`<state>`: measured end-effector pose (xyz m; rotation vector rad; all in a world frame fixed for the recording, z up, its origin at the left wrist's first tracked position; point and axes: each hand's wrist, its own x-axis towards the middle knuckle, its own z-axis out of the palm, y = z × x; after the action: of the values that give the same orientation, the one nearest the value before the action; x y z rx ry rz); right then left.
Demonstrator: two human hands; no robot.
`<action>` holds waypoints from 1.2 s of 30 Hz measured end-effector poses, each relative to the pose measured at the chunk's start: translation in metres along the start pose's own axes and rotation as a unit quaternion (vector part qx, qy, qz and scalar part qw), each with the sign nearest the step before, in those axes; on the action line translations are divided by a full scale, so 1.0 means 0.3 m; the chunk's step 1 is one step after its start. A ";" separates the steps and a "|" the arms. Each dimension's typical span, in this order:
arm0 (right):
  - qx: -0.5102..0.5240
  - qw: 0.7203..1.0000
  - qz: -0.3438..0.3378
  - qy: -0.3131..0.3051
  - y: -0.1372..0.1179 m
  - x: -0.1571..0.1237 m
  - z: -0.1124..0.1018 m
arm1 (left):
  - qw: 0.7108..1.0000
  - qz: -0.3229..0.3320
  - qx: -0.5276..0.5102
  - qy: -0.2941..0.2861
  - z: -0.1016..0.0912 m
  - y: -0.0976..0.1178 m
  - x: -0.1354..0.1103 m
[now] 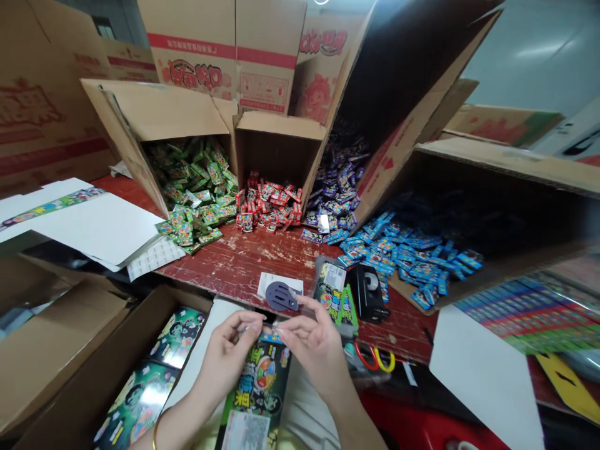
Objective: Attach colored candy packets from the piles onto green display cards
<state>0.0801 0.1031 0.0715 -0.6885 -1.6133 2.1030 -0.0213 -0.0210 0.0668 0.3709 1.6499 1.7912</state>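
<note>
Between my hands hangs a black and green printed packet [265,381] with a white label near its lower end. My left hand [234,347] pinches the left corner of its top edge, thumb against fingers. On the right corner, my right hand [316,344] pinches the same edge, its index finger raised. A bit of clear plastic shows between the fingertips. Just beyond the hands, a dark round slotted piece [281,296] lies on a white card [267,282] at the table's edge. To its right are more green and black packets [332,290] and a black tape dispenser [368,294].
Tipped cartons spill small green packs [201,187], red packs [269,203], purple packs [340,187] and blue packs [403,250] onto the red table [215,259]. White sheets [107,225] lie left. A carton [140,319] with printed boxes stands below; scissors [375,357] lie right.
</note>
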 end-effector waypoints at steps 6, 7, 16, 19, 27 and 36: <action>0.027 0.999 0.017 -0.008 0.042 0.011 -0.037 | 0.971 -0.154 -0.179 -0.029 0.026 -0.021 0.035; 0.026 1.000 0.015 -0.004 0.055 0.015 -0.043 | 0.963 -0.170 -0.204 -0.033 0.031 -0.027 0.044; 0.031 0.999 0.039 -0.014 0.124 0.070 -0.107 | 0.999 0.006 0.000 -0.031 0.042 -0.113 0.042; 0.027 0.997 0.061 -0.041 0.120 0.067 -0.112 | 0.995 0.070 0.060 -0.035 0.033 -0.140 0.022; -0.094 0.989 -0.070 0.094 0.196 -0.026 -0.057 | 0.998 0.035 -0.006 -0.055 0.035 -0.127 0.019; -0.075 0.994 0.013 -0.074 -0.005 0.105 -0.038 | 0.996 -0.022 0.012 -0.089 -0.003 -0.119 0.007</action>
<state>0.0620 0.1307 0.0662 -0.6163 -1.8678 2.1107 -0.0136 -0.0211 0.0317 0.4858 1.5454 1.6564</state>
